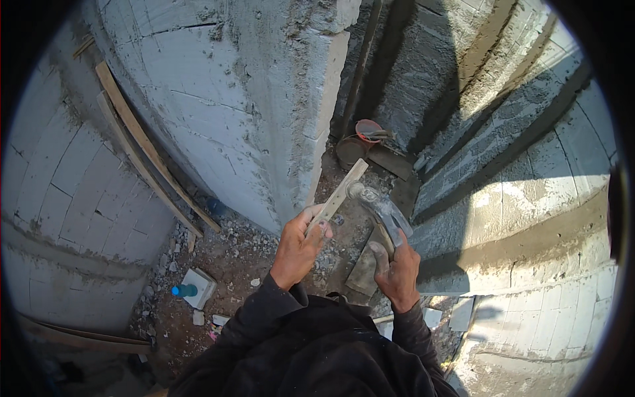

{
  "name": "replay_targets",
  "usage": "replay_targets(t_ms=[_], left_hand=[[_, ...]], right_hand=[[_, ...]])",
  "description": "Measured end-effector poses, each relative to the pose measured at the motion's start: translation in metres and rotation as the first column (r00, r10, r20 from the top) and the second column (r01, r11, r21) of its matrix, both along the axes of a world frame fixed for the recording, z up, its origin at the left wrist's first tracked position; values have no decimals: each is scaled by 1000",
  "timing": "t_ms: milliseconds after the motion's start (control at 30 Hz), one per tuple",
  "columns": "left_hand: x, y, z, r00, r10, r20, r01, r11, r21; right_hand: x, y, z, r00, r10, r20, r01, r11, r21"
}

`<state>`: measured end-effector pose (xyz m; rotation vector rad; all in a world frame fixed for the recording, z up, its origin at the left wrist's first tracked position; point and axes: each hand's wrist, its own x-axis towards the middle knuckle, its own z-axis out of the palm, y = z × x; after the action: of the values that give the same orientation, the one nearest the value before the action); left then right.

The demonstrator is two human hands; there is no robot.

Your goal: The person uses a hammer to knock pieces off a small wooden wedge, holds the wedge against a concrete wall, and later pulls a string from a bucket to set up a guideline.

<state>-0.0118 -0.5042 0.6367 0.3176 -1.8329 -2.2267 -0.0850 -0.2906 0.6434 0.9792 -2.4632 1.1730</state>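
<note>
My left hand is closed around the lower end of a short, narrow wooden strip, which tilts up and to the right. Small dark dots show along the strip's face. A grey, dusty claw hammer is in my right hand, gripped close below its head; most of the handle is hidden. The hammer's round striking face lies against or just beside the strip's right edge; I cannot tell whether they touch. The claw points toward the lower right.
Rough block walls rise on both sides. An orange bucket with tools stands beside a dark round tub. Long boards lean at the left. Rubble covers the ground near a teal-capped bottle on a white block.
</note>
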Motion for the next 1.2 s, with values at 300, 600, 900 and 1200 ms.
replay_targets(t_ms=[300, 600, 900, 1200], left_hand=[[3, -18, 9, 999, -11, -51, 8, 998, -57], [-1, -22, 0, 998, -20, -63, 23, 998, 51], [-6, 8, 26, 992, 41, -117, -49, 996, -71], [-22, 6, 59, 871, 72, -486, -489, 212, -846]], right_hand=[[11, -24, -2, 993, -90, 78, 76, 984, 160], [18, -11, -5, 964, 32, 265, 65, 935, -349], [-45, -14, -4, 993, 110, 37, -92, 943, -321], [-102, -58, 72, 779, 564, 273, -118, 561, -819]])
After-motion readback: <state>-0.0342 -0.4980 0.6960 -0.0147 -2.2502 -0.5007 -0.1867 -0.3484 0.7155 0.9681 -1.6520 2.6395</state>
